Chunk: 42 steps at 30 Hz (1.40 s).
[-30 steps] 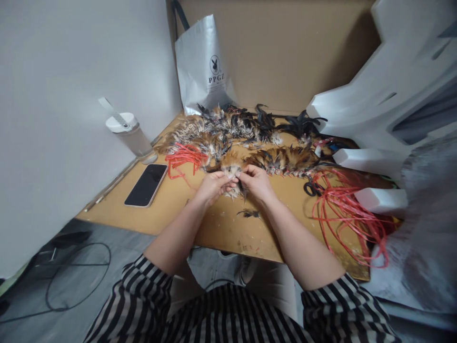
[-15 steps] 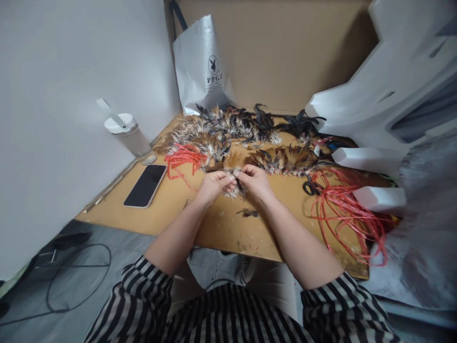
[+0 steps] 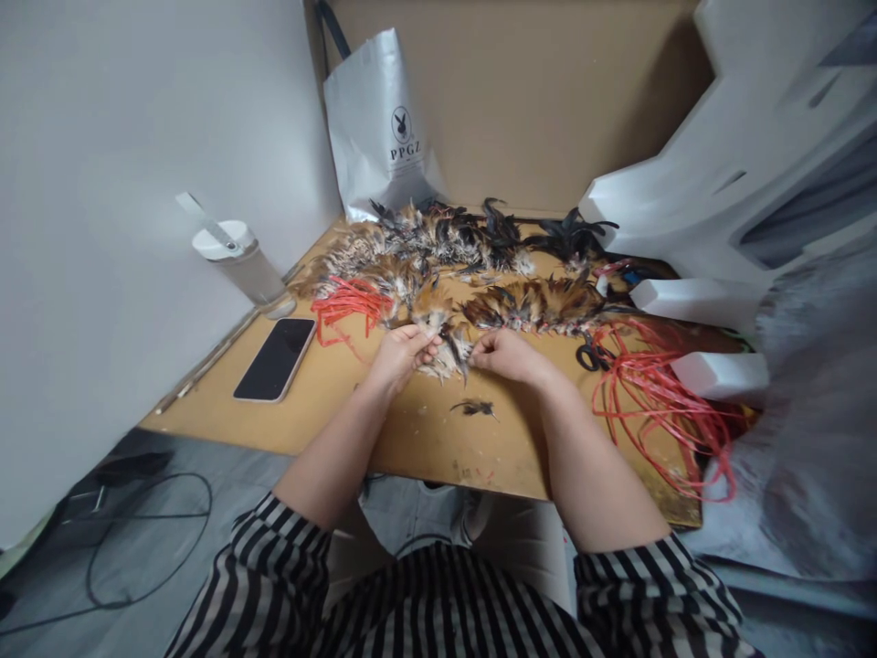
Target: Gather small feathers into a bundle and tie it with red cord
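My left hand is closed in a pinch on a tuft of brown feathers, which stands up above the fingertips. Just right of it lies a small heap of grey and white feathers on the table. At the right edge of this heap, my right hand has its thumb and fingers pressed together; what they pinch, if anything, is too small to make out. A loose dark feather lies nearer the table's front edge.
Bunches of feathers spread across the back of the wooden table. Red plastic strips lie left, and a red tangle right, beside black scissors. A phone, a lidded cup and a silver bag stand around.
My right hand has parted from my left and moved right, to the edge of the feather heap. The left hand keeps its pinch on the brown feathers. The view has shifted slightly.
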Each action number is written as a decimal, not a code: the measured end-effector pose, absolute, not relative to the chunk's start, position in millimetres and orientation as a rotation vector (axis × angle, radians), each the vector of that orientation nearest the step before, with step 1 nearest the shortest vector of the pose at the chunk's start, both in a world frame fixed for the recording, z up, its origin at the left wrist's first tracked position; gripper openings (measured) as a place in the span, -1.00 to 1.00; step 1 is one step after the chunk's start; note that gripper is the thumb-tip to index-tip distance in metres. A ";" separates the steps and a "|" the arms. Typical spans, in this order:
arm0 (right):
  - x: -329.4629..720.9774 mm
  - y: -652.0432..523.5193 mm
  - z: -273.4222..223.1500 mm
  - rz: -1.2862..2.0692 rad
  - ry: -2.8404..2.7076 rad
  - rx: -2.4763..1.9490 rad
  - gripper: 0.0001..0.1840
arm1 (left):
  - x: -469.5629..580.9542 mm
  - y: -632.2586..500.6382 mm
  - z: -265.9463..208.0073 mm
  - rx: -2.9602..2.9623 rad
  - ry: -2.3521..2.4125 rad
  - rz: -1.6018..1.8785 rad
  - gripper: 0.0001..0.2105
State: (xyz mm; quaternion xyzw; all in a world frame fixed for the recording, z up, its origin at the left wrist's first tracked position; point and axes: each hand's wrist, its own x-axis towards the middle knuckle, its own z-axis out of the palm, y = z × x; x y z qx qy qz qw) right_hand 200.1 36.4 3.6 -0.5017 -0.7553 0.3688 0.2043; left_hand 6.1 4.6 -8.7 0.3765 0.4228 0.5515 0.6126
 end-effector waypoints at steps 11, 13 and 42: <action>182.5 19.7 8.8 0.707 -2.398 -1.653 -0.88 | 5.8 4.4 -8.7 0.822 0.938 1.269 -0.82; 187.6 22.8 8.0 0.774 -2.376 -1.599 -0.91 | 5.8 4.8 -8.9 0.794 0.919 1.265 -0.84; 160.3 20.7 1.4 1.759 -1.071 -0.806 -0.68 | 5.4 -0.7 0.9 0.620 0.632 1.135 -0.94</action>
